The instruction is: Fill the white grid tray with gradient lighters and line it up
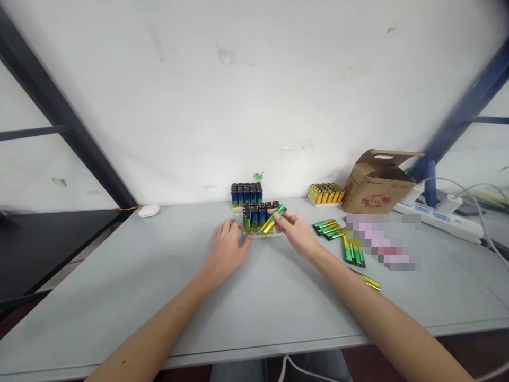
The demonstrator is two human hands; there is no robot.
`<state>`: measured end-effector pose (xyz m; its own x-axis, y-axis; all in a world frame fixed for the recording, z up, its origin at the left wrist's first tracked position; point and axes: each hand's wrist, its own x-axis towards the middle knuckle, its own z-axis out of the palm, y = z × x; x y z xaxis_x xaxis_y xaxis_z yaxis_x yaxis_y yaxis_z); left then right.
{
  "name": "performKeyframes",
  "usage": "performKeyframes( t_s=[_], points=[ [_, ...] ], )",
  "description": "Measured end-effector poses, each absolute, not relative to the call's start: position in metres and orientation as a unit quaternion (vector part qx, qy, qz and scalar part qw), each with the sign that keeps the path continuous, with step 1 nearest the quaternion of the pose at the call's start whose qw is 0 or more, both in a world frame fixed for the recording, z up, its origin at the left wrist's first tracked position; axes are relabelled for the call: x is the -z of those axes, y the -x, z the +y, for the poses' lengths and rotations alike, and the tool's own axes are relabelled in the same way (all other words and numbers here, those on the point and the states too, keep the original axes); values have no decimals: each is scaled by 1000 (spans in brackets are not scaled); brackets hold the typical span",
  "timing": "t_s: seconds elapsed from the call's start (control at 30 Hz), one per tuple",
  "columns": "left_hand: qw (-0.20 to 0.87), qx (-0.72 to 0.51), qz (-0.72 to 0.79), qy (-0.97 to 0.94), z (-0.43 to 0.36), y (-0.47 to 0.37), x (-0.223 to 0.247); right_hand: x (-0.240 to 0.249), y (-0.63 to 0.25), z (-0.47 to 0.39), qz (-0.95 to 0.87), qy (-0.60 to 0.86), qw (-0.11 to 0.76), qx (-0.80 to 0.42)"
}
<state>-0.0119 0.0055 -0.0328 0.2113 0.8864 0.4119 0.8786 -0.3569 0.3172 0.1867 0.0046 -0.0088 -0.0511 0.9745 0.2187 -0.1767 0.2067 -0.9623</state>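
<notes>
A right hand (296, 229) pinches a green-and-gold lighter (271, 222), its long axis slanting down-left at the white tray (274, 234), nearer than the loosely spread left hand (229, 245).

Lighters (255, 218) in tray (265, 235) on table (95, 297), box (374, 193) right, case (148, 211) left

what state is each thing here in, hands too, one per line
left hand, open, beside the front tray
right hand, closed on the held lighter
held lighter, tilted
front tray, partly filled, some holes bare
rear lighters, upright
yellow lighters, upright
loose lighters, lying on the table
box, open, flap raised
power strip, plugs in it
</notes>
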Motion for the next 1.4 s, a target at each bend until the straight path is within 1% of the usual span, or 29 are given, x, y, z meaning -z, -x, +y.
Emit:
performKeyframes(
  t_s=[0.07,0.2,0.37,0.5,0.8,0.93,1.03,1.13,1.4],
  points=[
    [5,-266,566,-780,5,11,33,14,-180,5,-467,356,603,-541],
    [2,-256,568,-782,3,10,32,20,-172,6,-415,352,616,-570],
    [23,-259,561,-786,1,9,29,20,-171,9,-402,365,662,-517],
    [27,-262,554,-790,0,7,30,20,-169,13,-425,366,676,-478],
    [24,-254,543,-800,1,8,34,35,-162,21,-547,408,607,-407],
    [18,-269,535,-800,0,7,33,38,-162,18,-602,441,571,-342],
    [-19,-303,529,-792,-1,5,31,40,-162,17,-638,462,544,-289],
    [-56,-357,520,-774,-1,4,29,44,-162,19,-652,474,536,-252],
    [-74,-439,433,-784,1,2,28,51,-162,23,-680,490,506,-201]
  ],
)
